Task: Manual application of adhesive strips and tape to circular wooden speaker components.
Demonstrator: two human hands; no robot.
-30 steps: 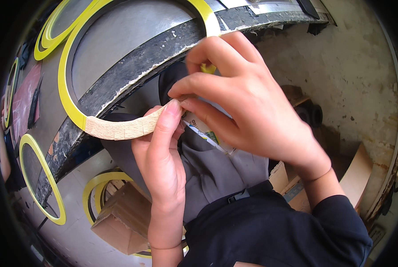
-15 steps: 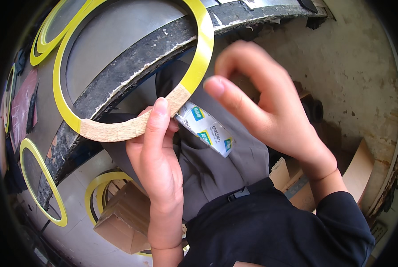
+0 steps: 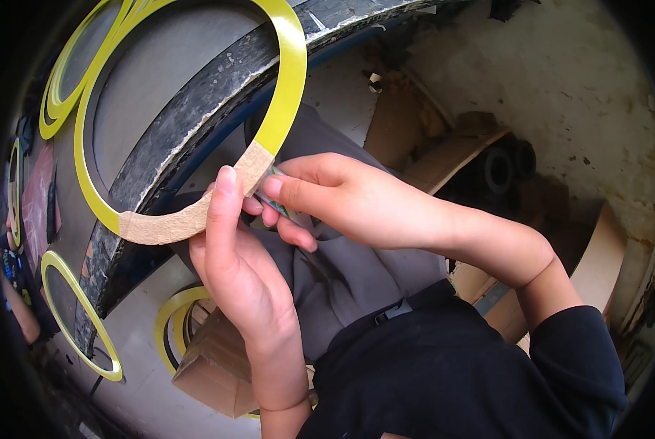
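Observation:
A large flat yellow ring (image 3: 291, 80) slants up and away from me, its near stretch covered in a tan, wood-textured material (image 3: 168, 227). My left hand (image 3: 250, 289) grips that tan part, thumb on top and fingers curled beneath. My right hand (image 3: 364, 201) has come in beside it, closed, thumb and forefinger pinched at the right end of the tan part. A crumpled shiny plastic wrapper (image 3: 277, 203) with coloured print shows between the two hands. Most of it is hidden by my fingers, the right ones pinching its upper end.
A grey worktable with a chipped dark edge (image 3: 210, 95) curves past the ring. More yellow rings (image 3: 82, 314) lie at the left and over an open cardboard box (image 3: 217, 366) below. Cardboard and dark rolls (image 3: 498, 170) stand by the right wall. Another person's arm (image 3: 21, 311) shows far left.
My right hand has swung down and left from the air to the ring and closed on the wrapper, which is now mostly covered. The ring has shifted left in view.

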